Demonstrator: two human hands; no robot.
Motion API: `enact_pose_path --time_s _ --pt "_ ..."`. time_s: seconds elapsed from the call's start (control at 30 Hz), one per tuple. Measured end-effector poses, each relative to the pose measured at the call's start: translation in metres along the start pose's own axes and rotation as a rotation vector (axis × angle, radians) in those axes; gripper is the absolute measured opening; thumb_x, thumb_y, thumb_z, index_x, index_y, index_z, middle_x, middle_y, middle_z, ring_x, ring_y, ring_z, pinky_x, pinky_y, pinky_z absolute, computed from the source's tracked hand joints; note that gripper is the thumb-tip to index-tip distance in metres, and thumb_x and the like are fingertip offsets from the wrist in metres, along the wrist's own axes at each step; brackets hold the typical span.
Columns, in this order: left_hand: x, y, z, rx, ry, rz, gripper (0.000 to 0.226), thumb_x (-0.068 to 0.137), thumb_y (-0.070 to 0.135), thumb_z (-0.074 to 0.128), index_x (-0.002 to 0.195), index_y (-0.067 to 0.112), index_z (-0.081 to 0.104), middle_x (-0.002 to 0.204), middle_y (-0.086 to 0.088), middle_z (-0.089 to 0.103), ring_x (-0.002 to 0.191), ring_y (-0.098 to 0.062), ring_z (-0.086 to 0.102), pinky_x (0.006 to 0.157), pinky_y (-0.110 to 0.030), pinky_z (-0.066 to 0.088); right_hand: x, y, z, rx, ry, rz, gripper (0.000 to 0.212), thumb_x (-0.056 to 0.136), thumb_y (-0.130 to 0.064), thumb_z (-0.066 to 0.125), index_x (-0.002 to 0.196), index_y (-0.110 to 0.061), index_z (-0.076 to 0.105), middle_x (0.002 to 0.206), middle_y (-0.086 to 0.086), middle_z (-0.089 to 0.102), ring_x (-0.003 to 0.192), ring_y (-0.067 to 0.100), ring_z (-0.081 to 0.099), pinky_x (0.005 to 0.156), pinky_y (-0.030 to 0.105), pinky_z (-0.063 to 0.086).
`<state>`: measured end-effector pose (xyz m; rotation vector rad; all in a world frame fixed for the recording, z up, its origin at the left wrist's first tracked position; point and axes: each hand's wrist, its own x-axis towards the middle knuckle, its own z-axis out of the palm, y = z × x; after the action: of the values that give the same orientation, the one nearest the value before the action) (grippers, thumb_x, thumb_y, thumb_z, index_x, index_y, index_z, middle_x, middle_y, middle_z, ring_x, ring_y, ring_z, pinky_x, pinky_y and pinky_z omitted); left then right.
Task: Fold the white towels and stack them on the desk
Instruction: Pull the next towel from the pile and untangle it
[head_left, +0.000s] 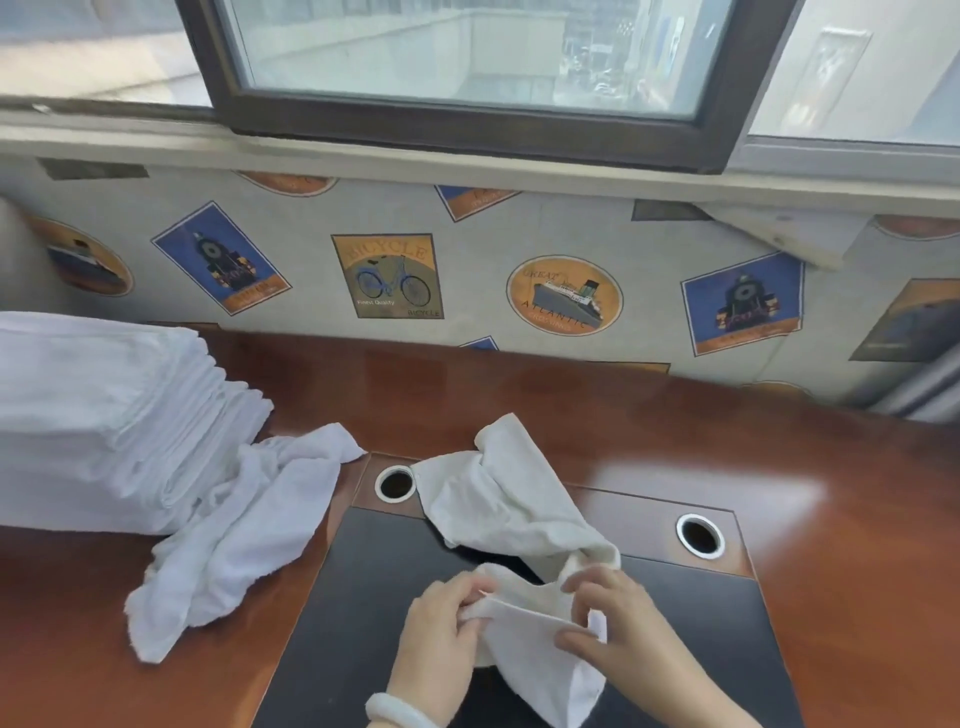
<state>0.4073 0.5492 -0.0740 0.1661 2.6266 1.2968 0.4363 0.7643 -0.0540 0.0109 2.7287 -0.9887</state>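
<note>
A crumpled white towel (498, 499) lies across the black pad in the middle of the desk (649, 431), and its near end is gathered up in both hands. My left hand (441, 629) pinches the towel's edge from the left. My right hand (608, 618) grips the same edge from the right, fingers curled round the cloth. A second loose white towel (234, 530) sprawls to the left on the wood. Behind it, at the far left, stands a tall stack of folded white towels (88, 415).
Two round cable holes with white rims (396, 484) (700, 535) sit in the desk above the black pad (374, 597). A wall with poster-print paper and a window sill runs along the desk's back. The right side of the desk is bare wood.
</note>
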Motion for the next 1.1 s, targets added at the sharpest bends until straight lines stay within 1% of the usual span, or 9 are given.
enact_pose_path --time_s 0.13,0.2,0.33,0.5,0.67,0.77,0.9,1.03,1.1 --pt "-0.028 0.015 0.010 0.347 0.058 -0.138 0.037 0.084 0.028 0.067 0.110 0.037 0.041 0.105 0.016 0.037 0.098 -0.006 0.034 0.086 -0.018 0.029 -0.009 -0.022 0.014 0.400 0.157 0.149 0.034 0.088 -0.025 0.070 0.065 -0.022 0.045 0.061 -0.008 0.052 0.056 0.010 0.054 0.054 0.018 0.041" --pt "-0.040 0.036 0.023 0.130 0.007 -0.198 0.036 0.080 0.035 0.071 0.098 0.029 0.040 0.096 0.010 0.044 0.088 -0.005 0.044 0.078 -0.013 0.038 -0.012 -0.042 0.018 0.746 0.217 0.219 0.031 0.089 -0.014 0.070 0.068 -0.010 0.047 0.067 0.009 0.053 0.061 0.026 0.062 0.052 0.017 0.045" --pt "-0.047 0.052 0.026 -0.161 0.020 -0.288 0.017 0.095 0.018 0.055 0.088 0.003 0.055 0.077 -0.012 0.053 0.069 -0.020 0.057 0.051 -0.023 0.052 -0.018 -0.067 0.013 1.044 -0.064 0.116 0.021 0.088 -0.019 0.070 0.079 -0.002 0.059 0.071 0.016 0.065 0.066 0.027 0.061 0.065 0.028 0.046" --pt "-0.037 0.051 0.002 -0.530 0.247 -0.319 0.014 0.091 0.004 0.064 0.079 0.001 0.069 0.079 -0.012 0.073 0.076 -0.022 0.072 0.074 -0.038 0.060 -0.012 0.002 0.022 1.114 0.379 0.540 0.011 0.089 -0.002 0.059 0.081 0.000 0.067 0.079 0.014 0.065 0.070 0.021 0.062 0.073 0.033 0.051" --pt "-0.019 0.028 0.022 -0.407 0.079 -0.464 0.007 0.088 0.007 0.064 0.089 0.001 0.061 0.083 -0.011 0.067 0.077 -0.023 0.065 0.084 -0.043 0.058 -0.023 0.031 0.056 1.210 0.132 0.727 0.024 0.094 0.015 0.040 0.105 0.008 0.060 0.094 0.023 0.062 0.082 0.032 0.061 0.069 0.038 0.052" --pt "-0.012 0.003 0.052 -0.196 -0.043 -0.567 0.031 0.086 0.027 0.066 0.106 0.008 0.050 0.088 -0.006 0.062 0.081 -0.023 0.062 0.088 -0.047 0.055 -0.028 0.036 0.073 1.291 0.109 0.779 0.033 0.093 0.018 0.038 0.123 0.014 0.052 0.086 0.019 0.057 0.078 0.031 0.057 0.063 0.036 0.051" --pt "0.007 -0.004 0.076 0.028 -0.011 -0.620 0.080 0.092 0.039 0.063 0.148 0.004 0.017 0.121 -0.010 0.060 0.103 -0.028 0.061 0.082 -0.033 0.048 -0.034 0.042 0.078 1.390 0.036 0.823 0.038 0.097 0.016 0.039 0.134 0.015 0.043 0.111 0.029 0.054 0.123 0.047 0.049 0.092 0.051 0.044" --pt "0.015 -0.006 0.077 0.103 -0.007 -0.579 0.013 0.091 0.021 0.060 0.090 0.012 0.050 0.087 -0.005 0.054 0.077 -0.023 0.053 0.072 -0.036 0.050 -0.030 0.044 0.076 1.458 0.003 0.889 0.036 0.100 0.009 0.040 0.135 0.017 0.041 0.134 0.034 0.048 0.131 0.047 0.043 0.103 0.054 0.039" --pt "0.014 0.004 0.072 -0.182 -0.011 -0.536 0.019 0.092 0.007 0.056 0.074 0.009 0.049 0.075 -0.009 0.053 0.070 -0.024 0.054 0.070 -0.040 0.055 -0.023 0.047 0.079 1.583 -0.035 0.918 0.039 0.101 -0.001 0.047 0.135 0.017 0.041 0.130 0.033 0.051 0.131 0.046 0.043 0.097 0.054 0.041"
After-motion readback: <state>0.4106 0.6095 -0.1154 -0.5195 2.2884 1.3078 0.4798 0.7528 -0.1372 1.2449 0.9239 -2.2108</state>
